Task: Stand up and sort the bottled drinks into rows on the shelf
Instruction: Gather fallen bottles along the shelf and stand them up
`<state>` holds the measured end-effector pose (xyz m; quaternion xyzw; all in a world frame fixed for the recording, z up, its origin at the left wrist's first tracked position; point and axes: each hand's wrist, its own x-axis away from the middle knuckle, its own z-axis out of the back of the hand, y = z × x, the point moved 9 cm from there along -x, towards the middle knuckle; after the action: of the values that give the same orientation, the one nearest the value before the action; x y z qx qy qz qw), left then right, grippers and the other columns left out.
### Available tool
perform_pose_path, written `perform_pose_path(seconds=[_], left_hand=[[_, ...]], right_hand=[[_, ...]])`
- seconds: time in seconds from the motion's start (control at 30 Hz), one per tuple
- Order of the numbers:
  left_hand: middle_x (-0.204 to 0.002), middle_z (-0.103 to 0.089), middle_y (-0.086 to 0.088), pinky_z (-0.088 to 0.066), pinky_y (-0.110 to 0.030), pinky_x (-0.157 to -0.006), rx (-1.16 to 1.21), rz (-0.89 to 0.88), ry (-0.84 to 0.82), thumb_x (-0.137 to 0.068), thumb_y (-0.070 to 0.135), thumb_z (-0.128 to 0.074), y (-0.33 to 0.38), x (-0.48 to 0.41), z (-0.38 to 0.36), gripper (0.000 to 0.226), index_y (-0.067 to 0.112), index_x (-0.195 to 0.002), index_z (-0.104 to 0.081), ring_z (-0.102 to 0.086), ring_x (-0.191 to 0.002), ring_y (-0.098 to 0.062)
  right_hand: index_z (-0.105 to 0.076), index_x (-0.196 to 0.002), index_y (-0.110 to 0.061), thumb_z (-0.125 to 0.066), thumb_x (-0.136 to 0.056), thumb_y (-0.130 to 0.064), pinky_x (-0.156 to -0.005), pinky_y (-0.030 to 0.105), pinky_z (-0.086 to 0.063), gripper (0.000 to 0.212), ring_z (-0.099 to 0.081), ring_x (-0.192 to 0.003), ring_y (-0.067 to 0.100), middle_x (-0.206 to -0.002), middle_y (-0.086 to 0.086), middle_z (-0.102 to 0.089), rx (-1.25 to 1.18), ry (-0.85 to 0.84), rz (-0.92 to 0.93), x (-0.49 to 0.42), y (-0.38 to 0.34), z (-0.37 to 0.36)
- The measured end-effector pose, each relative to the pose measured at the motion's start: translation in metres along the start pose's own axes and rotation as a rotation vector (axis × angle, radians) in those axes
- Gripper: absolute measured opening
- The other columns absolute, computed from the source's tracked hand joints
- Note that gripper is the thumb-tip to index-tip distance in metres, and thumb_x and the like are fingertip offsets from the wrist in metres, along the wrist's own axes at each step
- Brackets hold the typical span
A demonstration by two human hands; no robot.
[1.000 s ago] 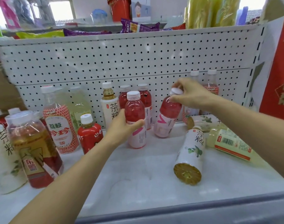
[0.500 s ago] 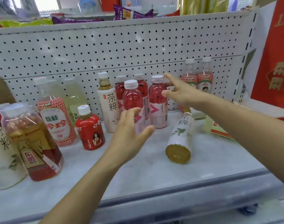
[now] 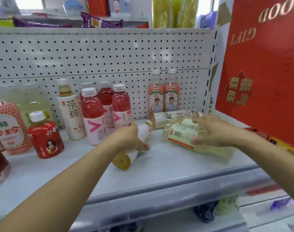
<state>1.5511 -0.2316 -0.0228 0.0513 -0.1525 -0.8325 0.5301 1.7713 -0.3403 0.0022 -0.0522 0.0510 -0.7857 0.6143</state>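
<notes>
a: where's the work right now?
b: the left hand (image 3: 128, 139) is wrapped round the fallen tea bottle (image 3: 143, 131). it lies on the shelf (image 3: 159, 166), base toward us, just in front of the pink bottles (image 3: 92, 114). the right hand (image 3: 211, 131) spans the big pale yellow bottle (image 3: 179, 134) lying on its side to the right, fingers curved over it. it's blurred, but i read it as a hold.
a: how to stand them up cleanly?
b: tip the tea bottle up and set it beside the upright tea bottle (image 3: 71, 111), like with like, swinging wide of the pink ones. the big one looks heavy, so i'd pivot it on its base rather than lift. a second tea bottle (image 3: 171, 117) lies just behind it and could roll.
a: and half a second back?
b: both hands were loose and empty up by the pink bottles. now each has dropped onto a fallen bottle.
</notes>
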Motion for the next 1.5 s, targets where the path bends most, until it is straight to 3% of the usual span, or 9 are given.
perform_pose_path(seconds=[0.17,0.3,0.47,0.63,0.77,1.0,1.13,1.3,1.5], left_hand=[[-0.136,-0.053,-0.010,-0.050,-0.038,-0.094,-0.018,-0.007,0.083,-0.075,0.044,-0.079,0.009,0.005,-0.004,0.096,0.017,-0.150,-0.024,-0.055,-0.114,-0.027],[-0.146,-0.044,-0.004,-0.044,-0.038,-0.100,0.163,-0.130,0.366,-0.077,0.035,-0.080,0.016,0.031,0.013,0.100,0.022,-0.154,-0.018,-0.048,-0.125,-0.024],[-0.133,-0.045,0.002,-0.049,-0.044,-0.100,0.532,-0.154,0.823,-0.073,0.025,-0.084,-0.011,0.064,0.026,0.093,0.023,-0.148,-0.029,-0.047,-0.119,-0.016],[-0.132,-0.048,0.004,-0.046,-0.041,-0.107,0.752,-0.111,0.826,-0.073,0.021,-0.086,-0.046,0.058,0.029,0.098,0.025,-0.145,-0.021,-0.051,-0.124,-0.014],[-0.137,-0.048,0.004,-0.045,-0.036,-0.105,0.867,-0.071,0.818,-0.077,0.010,-0.082,-0.071,0.052,0.033,0.096,0.031,-0.146,-0.018,-0.052,-0.125,-0.012],[-0.146,-0.032,-0.008,-0.031,-0.046,-0.117,0.532,0.057,1.021,-0.075,0.019,-0.083,-0.079,0.062,0.040,0.102,0.016,-0.151,-0.017,-0.032,-0.137,-0.023],[-0.143,-0.034,-0.017,-0.024,-0.031,-0.119,0.178,-0.183,1.305,-0.076,0.015,-0.083,-0.026,0.097,0.063,0.091,0.001,-0.147,-0.028,-0.031,-0.135,-0.027],[-0.143,-0.033,-0.004,-0.039,-0.022,-0.105,0.399,-0.320,0.924,-0.077,0.031,-0.083,0.022,0.061,0.044,0.105,0.015,-0.154,-0.013,-0.044,-0.125,-0.012],[-0.147,-0.033,-0.011,-0.024,-0.027,-0.118,0.036,-0.546,1.026,-0.080,0.028,-0.073,0.086,0.057,0.036,0.086,0.006,-0.150,-0.028,-0.035,-0.136,-0.026]], right_hand=[[-0.018,-0.150,-0.027,-0.065,-0.080,-0.056,-0.090,0.040,-0.048,0.090,-0.043,-0.124,0.023,-0.142,0.005,-0.032,0.188,0.063,0.040,0.017,0.018,-0.020],[-0.014,-0.148,-0.021,-0.057,-0.092,-0.034,-0.066,0.033,-0.039,0.071,-0.050,-0.116,0.027,-0.135,0.007,-0.039,0.184,0.142,0.093,0.020,0.016,-0.020],[-0.031,-0.134,-0.021,-0.063,-0.086,-0.032,-0.073,0.035,-0.045,0.058,-0.053,-0.107,0.024,-0.130,0.002,-0.050,0.066,0.181,0.149,0.025,0.011,-0.004],[-0.051,-0.105,-0.024,-0.080,-0.076,-0.030,-0.080,0.037,-0.050,0.042,-0.057,-0.094,0.019,-0.106,-0.004,-0.058,-0.269,0.352,0.251,0.026,-0.017,0.061],[-0.056,-0.099,-0.023,-0.084,-0.072,-0.034,-0.060,0.029,-0.044,0.040,-0.058,-0.076,0.010,-0.089,-0.007,-0.060,-0.552,0.397,0.340,0.004,-0.048,0.091],[-0.061,-0.098,-0.016,-0.080,-0.076,-0.038,-0.065,0.030,-0.049,0.037,-0.061,-0.079,0.015,-0.090,0.000,-0.064,-0.658,0.285,0.496,-0.056,-0.120,0.080],[-0.060,-0.105,-0.017,-0.080,-0.078,-0.039,-0.078,0.033,-0.054,0.039,-0.064,-0.089,0.013,-0.098,-0.002,-0.066,-0.692,0.242,0.547,-0.068,-0.142,0.074],[-0.050,-0.132,-0.022,-0.074,-0.082,-0.045,-0.087,0.033,-0.054,0.059,-0.061,-0.105,0.011,-0.116,-0.005,-0.061,-0.691,0.126,0.437,-0.068,-0.087,0.058],[-0.043,-0.133,-0.024,-0.078,-0.074,-0.048,-0.078,0.025,-0.047,0.072,-0.056,-0.097,0.012,-0.121,-0.004,-0.059,-0.063,-0.122,-0.008,-0.039,0.042,0.006]])
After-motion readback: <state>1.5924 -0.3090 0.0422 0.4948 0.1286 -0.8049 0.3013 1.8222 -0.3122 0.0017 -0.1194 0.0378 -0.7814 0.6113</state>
